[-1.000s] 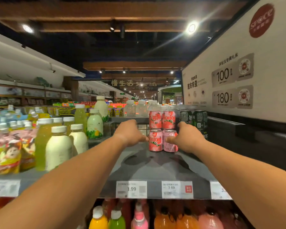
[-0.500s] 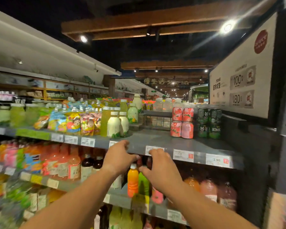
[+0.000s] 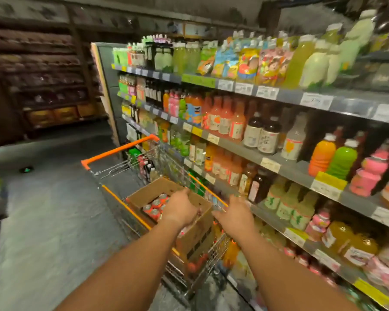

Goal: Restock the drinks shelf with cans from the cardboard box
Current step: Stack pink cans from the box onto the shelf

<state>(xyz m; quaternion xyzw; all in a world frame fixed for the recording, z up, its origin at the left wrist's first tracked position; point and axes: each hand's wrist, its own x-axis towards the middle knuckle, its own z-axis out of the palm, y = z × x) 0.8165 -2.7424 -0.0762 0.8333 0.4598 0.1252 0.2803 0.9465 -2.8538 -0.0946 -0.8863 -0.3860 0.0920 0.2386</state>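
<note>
An open cardboard box [image 3: 152, 193] sits in a wire shopping cart [image 3: 119, 204] with orange trim. Several red and pink cans [image 3: 155, 204] stand inside the box. My left hand [image 3: 181, 208] hovers over the box's near right corner, fingers loosely bent, holding nothing. My right hand [image 3: 235, 215] is just right of the box, above the cart's rim, fingers spread and empty. The drinks shelf [image 3: 279, 163] runs along the right, full of bottles.
The cart's orange handle [image 3: 119, 150] points away from me, close to the shelving. Grey floor [image 3: 50, 221] lies to the left. Dark wooden shelving [image 3: 41, 79] stands at the back left. Price tags line the shelf edges.
My view has swung down and left from the upper shelf to the cart. Both hands have dropped from the shelf edge to the cardboard box, empty.
</note>
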